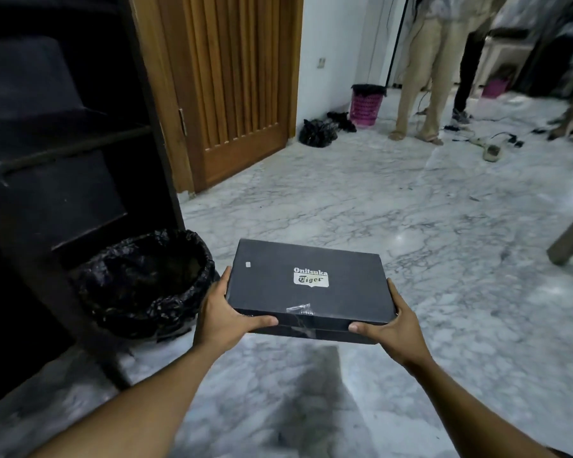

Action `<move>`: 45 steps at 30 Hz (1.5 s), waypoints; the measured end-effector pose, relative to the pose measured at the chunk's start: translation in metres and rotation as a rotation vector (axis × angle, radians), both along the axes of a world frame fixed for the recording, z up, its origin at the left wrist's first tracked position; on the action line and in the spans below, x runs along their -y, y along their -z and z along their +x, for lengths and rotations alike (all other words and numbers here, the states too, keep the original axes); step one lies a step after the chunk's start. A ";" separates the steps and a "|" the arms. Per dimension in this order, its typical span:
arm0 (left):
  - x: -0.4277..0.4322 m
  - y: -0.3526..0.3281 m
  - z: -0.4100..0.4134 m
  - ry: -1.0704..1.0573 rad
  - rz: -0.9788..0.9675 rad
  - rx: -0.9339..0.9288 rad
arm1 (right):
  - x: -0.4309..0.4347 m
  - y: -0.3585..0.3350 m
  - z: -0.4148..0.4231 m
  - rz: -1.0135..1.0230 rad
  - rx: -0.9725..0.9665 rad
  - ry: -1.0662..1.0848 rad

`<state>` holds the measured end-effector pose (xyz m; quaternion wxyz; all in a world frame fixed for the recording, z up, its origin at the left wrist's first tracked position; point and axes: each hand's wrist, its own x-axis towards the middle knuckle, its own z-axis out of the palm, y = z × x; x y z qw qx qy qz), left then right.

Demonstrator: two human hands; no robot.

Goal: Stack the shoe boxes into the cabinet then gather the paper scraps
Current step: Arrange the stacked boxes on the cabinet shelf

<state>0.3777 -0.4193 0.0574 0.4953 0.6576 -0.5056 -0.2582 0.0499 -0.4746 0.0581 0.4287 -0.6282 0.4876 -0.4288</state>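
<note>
A black shoe box (278, 272) with a white Onitsuka Tiger label is held level in the air above the marble floor. My left hand (227, 310) grips its near left corner, thumb across the front edge. My right hand (394, 323) grips the near right corner the same way. The dark cabinet (63, 143) stands at the left with its shelves open; dark box shapes sit on two shelves. No paper scraps are visible.
A bin with a black bag (146, 279) sits on the floor beside the cabinet, left of the box. A wooden door (232, 77) is behind. Two people (424, 77) stand at the back right near a pink basket (367, 104), a black bag and cables.
</note>
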 end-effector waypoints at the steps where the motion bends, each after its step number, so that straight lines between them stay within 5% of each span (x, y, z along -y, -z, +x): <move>1: -0.012 -0.019 -0.001 -0.005 -0.030 -0.003 | -0.011 -0.017 0.000 -0.025 0.009 0.002; 20: -0.298 -0.427 0.035 -0.318 -0.694 0.407 | -0.232 -0.394 0.061 -0.727 0.251 -0.054; 32: -0.511 -0.511 0.149 -0.754 -0.714 0.594 | -0.319 -0.493 0.249 -0.808 0.335 -0.534; 45: -0.537 -0.561 0.308 -1.073 -0.617 0.583 | -0.323 -0.537 0.485 -0.797 0.586 -0.712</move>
